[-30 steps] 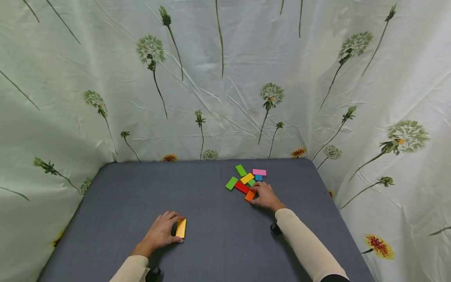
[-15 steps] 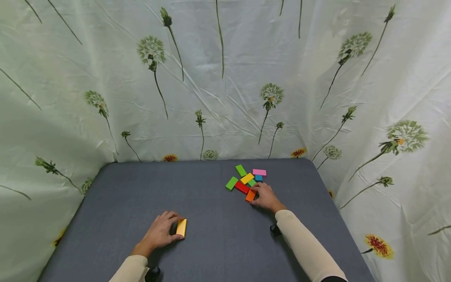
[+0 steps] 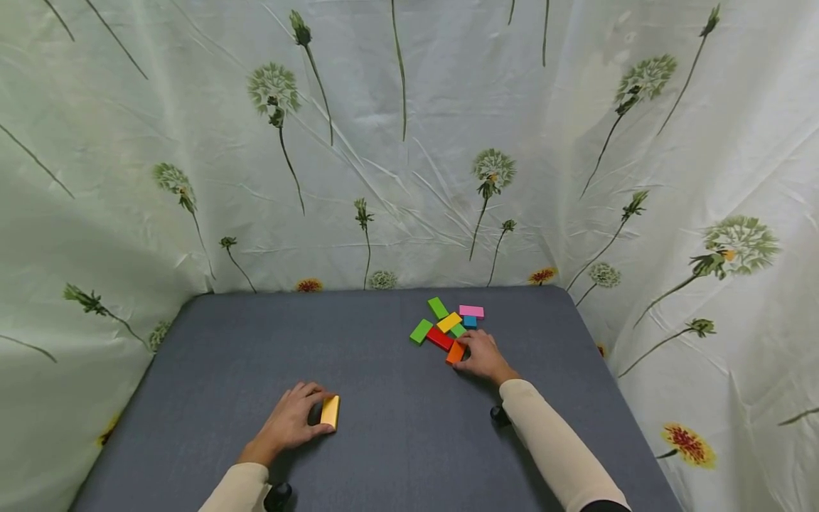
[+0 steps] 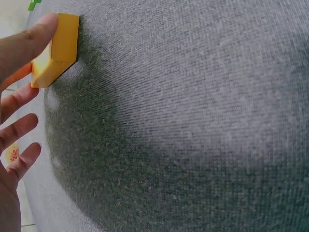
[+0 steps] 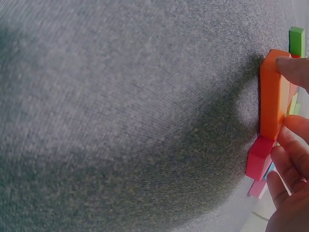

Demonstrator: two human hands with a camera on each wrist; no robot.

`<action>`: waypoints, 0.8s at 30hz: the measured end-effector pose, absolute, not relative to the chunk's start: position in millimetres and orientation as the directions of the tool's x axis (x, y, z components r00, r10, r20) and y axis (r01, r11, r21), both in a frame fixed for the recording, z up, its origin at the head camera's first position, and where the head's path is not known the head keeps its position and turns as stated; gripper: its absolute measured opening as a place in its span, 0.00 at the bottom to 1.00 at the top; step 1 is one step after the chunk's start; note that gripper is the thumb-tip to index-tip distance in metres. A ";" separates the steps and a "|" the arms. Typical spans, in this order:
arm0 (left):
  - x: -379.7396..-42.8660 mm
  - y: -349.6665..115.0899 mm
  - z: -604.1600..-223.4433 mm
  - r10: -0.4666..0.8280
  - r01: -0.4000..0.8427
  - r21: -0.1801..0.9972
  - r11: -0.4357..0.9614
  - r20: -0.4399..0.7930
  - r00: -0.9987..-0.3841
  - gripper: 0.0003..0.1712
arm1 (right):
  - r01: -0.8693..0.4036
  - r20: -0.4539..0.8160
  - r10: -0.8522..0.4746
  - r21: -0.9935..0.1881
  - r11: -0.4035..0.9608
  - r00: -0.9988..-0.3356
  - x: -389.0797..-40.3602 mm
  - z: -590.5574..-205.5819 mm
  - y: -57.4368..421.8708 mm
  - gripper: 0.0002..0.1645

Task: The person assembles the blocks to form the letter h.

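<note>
My left hand pinches a yellow block between thumb and fingertips, low over the grey cloth at left of centre. In the left wrist view the thumb lies on one end of that yellow block, and the lower fingers spread apart from it. Farther off to the right, my right hand holds an orange block by its two ends. The right wrist view has the orange block beside a crimson block. A red block lies against the orange one in the head view.
Around the red block lie a yellow block, a green block, another green block, a blue block and a pink block. A floral curtain rises behind the grey table.
The orange block has turned slightly and shifted a touch to the right under my right fingers. The yellow block in my left hand has tilted a little; both hands otherwise stay in place.
</note>
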State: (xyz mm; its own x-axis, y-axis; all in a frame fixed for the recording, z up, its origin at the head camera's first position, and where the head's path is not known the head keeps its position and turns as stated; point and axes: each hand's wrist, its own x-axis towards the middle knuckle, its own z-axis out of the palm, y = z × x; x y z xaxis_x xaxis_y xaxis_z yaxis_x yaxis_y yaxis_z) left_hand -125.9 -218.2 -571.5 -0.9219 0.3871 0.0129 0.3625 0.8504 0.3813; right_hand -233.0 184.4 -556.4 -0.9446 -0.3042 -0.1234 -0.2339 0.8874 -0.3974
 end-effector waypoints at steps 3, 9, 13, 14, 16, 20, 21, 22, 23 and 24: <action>-125.5 -221.6 -568.6 0.390 0.368 0.433 0.823 0.040 -0.920 0.32 | -0.233 -0.129 -0.305 -0.395 0.889 -0.944 -233.0 -555.8 184.2 0.33; -125.4 -228.0 -561.8 0.390 0.405 0.437 0.803 0.130 -0.912 0.25 | -0.224 -0.126 -0.299 -0.411 0.884 -0.946 -233.1 -554.6 185.5 0.34; -125.7 -225.7 -560.8 0.407 0.420 0.401 0.814 0.120 -0.905 0.24 | -0.233 -0.117 -0.304 -0.409 0.882 -0.945 -232.6 -553.4 186.7 0.35; -125.5 -224.4 -561.1 0.412 0.423 0.392 0.817 0.118 -0.904 0.25 | -0.235 -0.117 -0.305 -0.407 0.883 -0.945 -232.5 -553.1 186.8 0.35; -125.2 -222.2 -562.0 0.420 0.429 0.385 0.817 0.113 -0.900 0.25 | -0.234 -0.119 -0.305 -0.406 0.883 -0.945 -232.4 -553.1 187.1 0.36; -123.7 -219.7 -564.6 0.454 0.479 0.377 0.793 0.160 -0.877 0.21 | -0.222 -0.127 -0.295 -0.406 0.887 -0.947 -231.8 -552.8 187.2 0.35; -123.3 -219.4 -565.3 0.461 0.490 0.374 0.788 0.169 -0.871 0.20 | -0.219 -0.128 -0.293 -0.407 0.887 -0.947 -231.5 -552.5 187.2 0.35; -122.7 -219.1 -566.2 0.467 0.499 0.367 0.785 0.180 -0.866 0.19 | -0.217 -0.129 -0.292 -0.410 0.886 -0.948 -231.3 -552.1 187.2 0.35; -122.0 -218.7 -567.1 0.470 0.506 0.362 0.783 0.189 -0.862 0.18 | -0.215 -0.131 -0.291 -0.410 0.886 -0.948 -231.0 -551.6 187.1 0.35; -121.5 -218.2 -567.6 0.469 0.505 0.362 0.784 0.188 -0.863 0.17 | -0.215 -0.133 -0.291 -0.408 0.887 -0.947 -230.8 -551.2 187.0 0.36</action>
State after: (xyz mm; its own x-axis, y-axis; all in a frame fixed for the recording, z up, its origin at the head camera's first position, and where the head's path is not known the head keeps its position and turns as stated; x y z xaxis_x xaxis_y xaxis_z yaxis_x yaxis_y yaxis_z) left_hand -121.5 -218.2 -567.6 -0.8629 0.4692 0.1875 0.5048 0.7837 0.3619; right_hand -230.8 187.0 -551.2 -0.9474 -0.2909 -0.1331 -0.2151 0.8873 -0.4079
